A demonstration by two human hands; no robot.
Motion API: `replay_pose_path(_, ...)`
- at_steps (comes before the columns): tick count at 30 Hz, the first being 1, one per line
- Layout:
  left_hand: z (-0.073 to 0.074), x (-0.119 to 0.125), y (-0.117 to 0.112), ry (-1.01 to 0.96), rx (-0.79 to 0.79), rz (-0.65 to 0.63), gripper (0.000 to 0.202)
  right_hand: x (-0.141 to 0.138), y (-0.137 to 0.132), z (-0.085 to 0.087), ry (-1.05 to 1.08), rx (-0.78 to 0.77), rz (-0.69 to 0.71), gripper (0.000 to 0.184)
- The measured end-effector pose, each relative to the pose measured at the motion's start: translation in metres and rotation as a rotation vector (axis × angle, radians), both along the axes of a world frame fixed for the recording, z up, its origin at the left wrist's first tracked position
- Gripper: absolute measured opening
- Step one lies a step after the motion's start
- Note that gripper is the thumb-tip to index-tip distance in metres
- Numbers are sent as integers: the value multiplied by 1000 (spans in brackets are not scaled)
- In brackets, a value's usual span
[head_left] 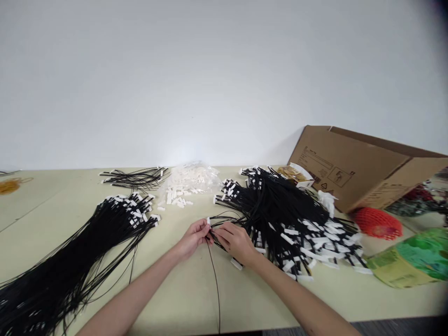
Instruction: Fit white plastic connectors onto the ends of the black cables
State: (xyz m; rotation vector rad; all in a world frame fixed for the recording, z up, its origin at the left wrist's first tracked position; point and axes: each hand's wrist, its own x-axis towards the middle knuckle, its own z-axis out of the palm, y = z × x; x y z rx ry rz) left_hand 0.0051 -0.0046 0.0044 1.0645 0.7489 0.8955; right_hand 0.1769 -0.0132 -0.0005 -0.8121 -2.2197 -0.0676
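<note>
At frame centre my left hand [194, 237] pinches the white-tipped end of a black cord [214, 266], and my right hand [235, 241] closes its fingers on the same cord just beside it. Its loose length trails toward the lower edge across the table [182, 289], between the left bundle [80, 261] and the right heap [280, 214].

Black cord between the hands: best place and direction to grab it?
Grip the black cord just below its white tip, pinching from the side. The tip is stiff and stands clear of the right pile; the rest trails loose toward the table edge.
</note>
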Motion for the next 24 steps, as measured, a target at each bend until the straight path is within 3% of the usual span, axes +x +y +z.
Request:
replay_pose_path(6,-4,-1,3,-51,-50,49,24,1,-4,4,20,60,-25,17)
replay_pose_path(24,-3,-2,5,-108,-113,89,24,-4,-5,6,26,47,-89,15)
